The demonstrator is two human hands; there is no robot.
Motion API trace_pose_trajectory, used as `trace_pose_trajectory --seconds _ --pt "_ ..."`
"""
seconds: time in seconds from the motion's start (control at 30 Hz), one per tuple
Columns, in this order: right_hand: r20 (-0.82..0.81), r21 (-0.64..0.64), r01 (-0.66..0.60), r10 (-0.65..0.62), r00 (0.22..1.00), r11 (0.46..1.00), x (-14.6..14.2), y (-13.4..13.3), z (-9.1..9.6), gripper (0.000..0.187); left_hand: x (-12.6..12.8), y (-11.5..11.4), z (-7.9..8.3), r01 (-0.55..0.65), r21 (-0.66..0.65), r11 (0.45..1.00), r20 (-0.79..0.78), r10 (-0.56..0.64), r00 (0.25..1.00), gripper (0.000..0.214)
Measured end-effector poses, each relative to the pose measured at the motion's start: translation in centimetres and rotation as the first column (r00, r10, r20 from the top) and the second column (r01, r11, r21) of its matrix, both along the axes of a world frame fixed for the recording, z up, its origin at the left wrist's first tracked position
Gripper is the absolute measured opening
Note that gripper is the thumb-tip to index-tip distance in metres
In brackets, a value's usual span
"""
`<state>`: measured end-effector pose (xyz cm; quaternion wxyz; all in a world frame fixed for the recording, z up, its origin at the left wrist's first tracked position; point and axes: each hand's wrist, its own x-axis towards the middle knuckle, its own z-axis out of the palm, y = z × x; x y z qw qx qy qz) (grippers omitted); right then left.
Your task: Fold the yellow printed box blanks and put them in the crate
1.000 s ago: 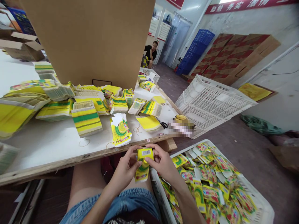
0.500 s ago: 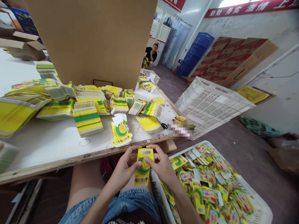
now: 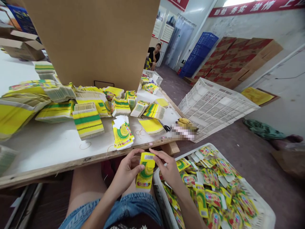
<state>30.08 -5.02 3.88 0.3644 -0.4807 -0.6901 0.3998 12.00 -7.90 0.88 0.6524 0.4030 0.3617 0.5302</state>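
A small yellow carton [image 3: 145,176] with a barcode at its top end and a green-and-yellow fruit print is upright over my lap, just below the table edge. My left hand [image 3: 130,168] grips it from the left, thumb on the front face. At its upper right corner, my right hand [image 3: 168,165] has thumb and fingers closed on the top end by the barcode. A fanned pile of flat printed cartons [image 3: 122,133] lies on the table in front of my hands.
Bundled carton blanks [image 3: 88,122] crowd the white table [image 3: 57,149]. To my right stands a white crate [image 3: 268,210] filled with yellow cartons. Scissors [image 3: 166,127] and bananas [image 3: 184,121] lie near the table's right corner. Tall cardboard [image 3: 95,41] stands behind; a person [image 3: 154,54] sits beyond.
My right thumb has left the carton's front face and the right fingers have shifted to its top right corner. The carton now looks fuller, with a fold line below the barcode.
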Motion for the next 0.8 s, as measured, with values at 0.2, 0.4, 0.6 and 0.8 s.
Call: trace_pose_trajectory --seconds 0.2,0.4,0.6,0.8 --pt "-0.112 -0.087 0.077 -0.086 0.990 0.993 0.3 -0.4 -0.1 0.024 1.5 -0.4 -0.2 0.001 0.087 0.996 -0.158 0.013 0.987 0.038" --pt "0.542 -0.007 0.023 -0.016 0.840 1.000 5.9 -1.2 3.0 0.007 -0.7 1.2 -0.3 -0.193 0.416 0.889 -0.533 0.411 0.739 0.041" --pt "0.267 -0.130 -0.072 0.105 0.958 0.989 1.8 0.7 0.6 0.017 -2.9 2.7 -3.2 -0.219 0.490 0.844 -0.730 0.535 0.426 0.051" --pt "0.053 -0.037 0.119 -0.117 0.992 0.992 -7.6 6.8 -3.6 0.034 -3.0 2.4 -4.1 -0.164 0.478 0.863 -0.742 0.496 0.450 0.051"
